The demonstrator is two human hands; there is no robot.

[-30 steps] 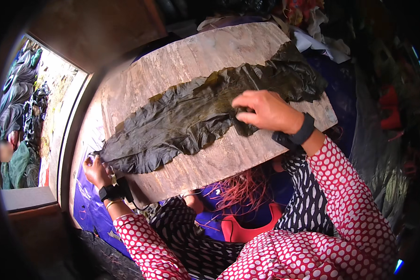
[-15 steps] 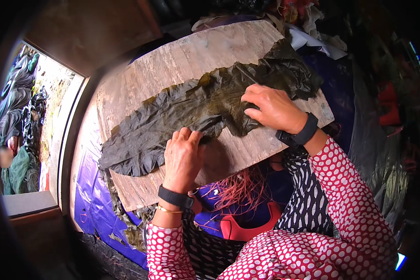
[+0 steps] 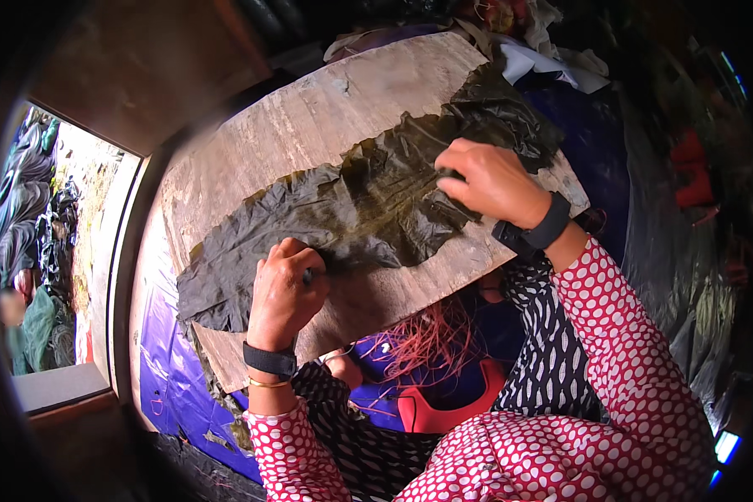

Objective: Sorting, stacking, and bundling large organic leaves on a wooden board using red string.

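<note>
Left hand (image 3: 284, 289) nearest, fingers curled at near edge of the dark sheet (image 3: 376, 205), right hand (image 3: 492, 180) farther up over it, can't tell if either grip pinches it, sheet laid across wooden board (image 3: 335, 105), mostly spread, wrinkles and far-end folds remaining.

From the left of my head, the fisheye view looks steeply down past my polka-dot shirt (image 3: 494, 456) at five o'clock, close over the plywood board (image 3: 301, 134), with my left hand (image 3: 283, 289) at eight and right hand (image 3: 489, 186) at two.
</note>
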